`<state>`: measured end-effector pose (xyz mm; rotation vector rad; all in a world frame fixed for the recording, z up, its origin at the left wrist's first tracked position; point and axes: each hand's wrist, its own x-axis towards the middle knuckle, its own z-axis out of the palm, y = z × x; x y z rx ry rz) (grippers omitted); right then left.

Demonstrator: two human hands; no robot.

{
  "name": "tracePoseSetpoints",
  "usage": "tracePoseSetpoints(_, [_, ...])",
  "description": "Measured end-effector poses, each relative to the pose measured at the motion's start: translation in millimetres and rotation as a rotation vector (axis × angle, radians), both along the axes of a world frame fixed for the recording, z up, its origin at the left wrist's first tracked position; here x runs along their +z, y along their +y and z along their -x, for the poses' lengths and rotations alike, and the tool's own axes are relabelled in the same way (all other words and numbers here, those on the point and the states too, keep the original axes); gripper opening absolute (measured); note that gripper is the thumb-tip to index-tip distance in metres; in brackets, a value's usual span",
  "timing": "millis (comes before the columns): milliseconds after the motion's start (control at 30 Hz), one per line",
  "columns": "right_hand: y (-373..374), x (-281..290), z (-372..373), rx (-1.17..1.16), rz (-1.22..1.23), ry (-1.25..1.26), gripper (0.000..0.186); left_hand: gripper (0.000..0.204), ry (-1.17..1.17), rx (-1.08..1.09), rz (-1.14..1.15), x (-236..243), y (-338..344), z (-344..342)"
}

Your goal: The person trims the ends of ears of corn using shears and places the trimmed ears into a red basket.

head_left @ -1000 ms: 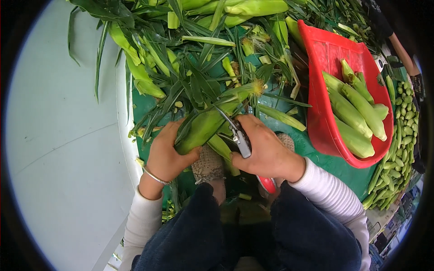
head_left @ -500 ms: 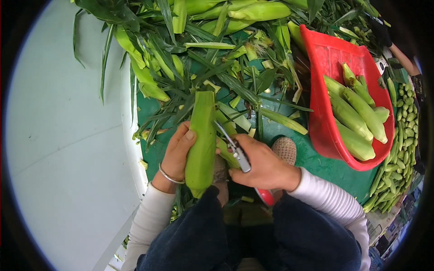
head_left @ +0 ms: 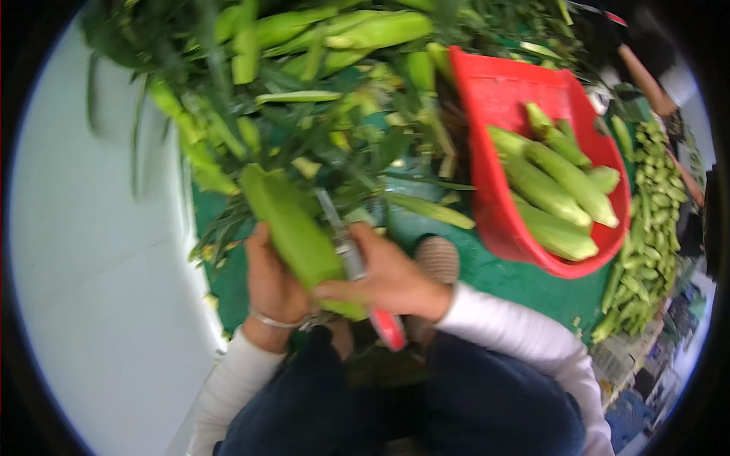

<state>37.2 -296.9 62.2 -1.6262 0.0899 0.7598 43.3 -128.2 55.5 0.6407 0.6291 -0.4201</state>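
My left hand (head_left: 270, 277) is closed round the left side of a green ear of corn (head_left: 285, 228), which lies tilted, upper end to the left. My right hand (head_left: 388, 273) grips a cutting tool with a silver blade and red handle (head_left: 388, 327). The blade runs along the ear's right side, and my right thumb reaches onto the ear's lower part. The picture is blurred, so I cannot tell whether the blade cuts into it. Beyond both hands lie loose leaves and more green ears (head_left: 372, 30).
A red scoop-shaped tub (head_left: 487, 190) holding several ears stands at the right, beside a pile of green pods (head_left: 650, 220). Another person's arm (head_left: 642, 76) shows at top right. A pale surface (head_left: 91, 266) fills the left, beside the green floor (head_left: 494, 289) and my shoe (head_left: 437, 258).
The ear has turned from lengthwise upright in the picture to tilted leftward, after having lain the other way a second ago. The view has shifted, moving hands and surroundings leftward in the picture.
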Motion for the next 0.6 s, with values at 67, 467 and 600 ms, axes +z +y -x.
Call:
tracePoseSetpoints(67, [-10, 5, -3, -0.034, 0.030, -0.025, 0.076, 0.044, -0.086, -0.044, -0.057, 3, -12, -5])
tracePoseSetpoints(467, [-323, 65, -83, 0.006, 1.532, -0.591, 0.068, 0.063, -1.162, -1.357, -1.810, -81, -12, -129])
tracePoseSetpoints(600, [-402, 14, -78, 0.073, 1.714, -0.260, 0.071, 0.060, -0.839, -1.640, -1.712, -111, 5, -109])
